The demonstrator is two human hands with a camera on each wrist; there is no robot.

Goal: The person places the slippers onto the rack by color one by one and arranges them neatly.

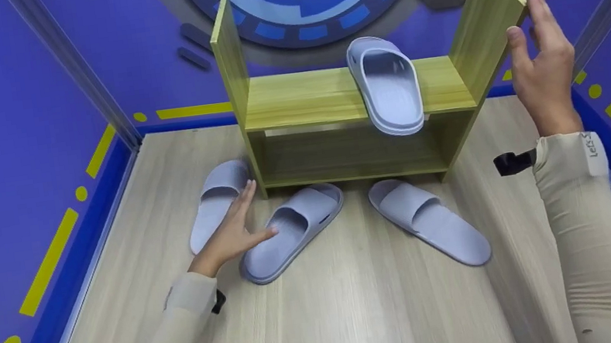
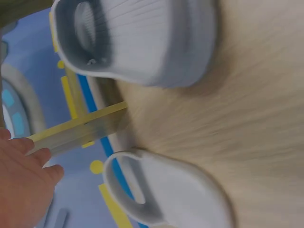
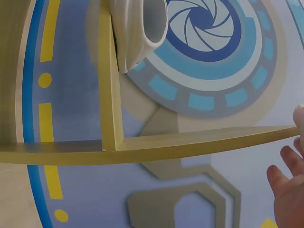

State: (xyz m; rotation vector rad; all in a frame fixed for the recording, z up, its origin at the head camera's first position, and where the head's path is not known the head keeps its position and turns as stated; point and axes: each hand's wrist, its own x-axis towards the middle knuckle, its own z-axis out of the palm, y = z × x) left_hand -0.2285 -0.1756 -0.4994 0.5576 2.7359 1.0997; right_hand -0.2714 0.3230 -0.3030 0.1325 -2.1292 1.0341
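Observation:
A small wooden shelf [image 1: 302, 98] stands upright against the back wall. One light grey slipper [image 1: 394, 89] lies on its upper board, heel end jutting over the front edge. My right hand [image 1: 550, 65] is at the top of the shelf's right side panel [image 3: 209, 145], thumb and fingers extended at its edge. Over the floor at left hovers my left hand [image 1: 232, 232], fingers spread and holding nothing. It overlaps a grey slipper [image 1: 209, 211] by the left panel and reaches toward another grey slipper [image 1: 313, 206]. A third floor slipper [image 1: 446, 230] lies right of centre, toe toward the shelf.
Blue-purple walls [image 1: 1, 146] with yellow marks enclose the light wood-grain floor [image 1: 348, 319] at left, back and right. The shelf's lower board [image 1: 351, 156] sits just above the floor, behind the slippers.

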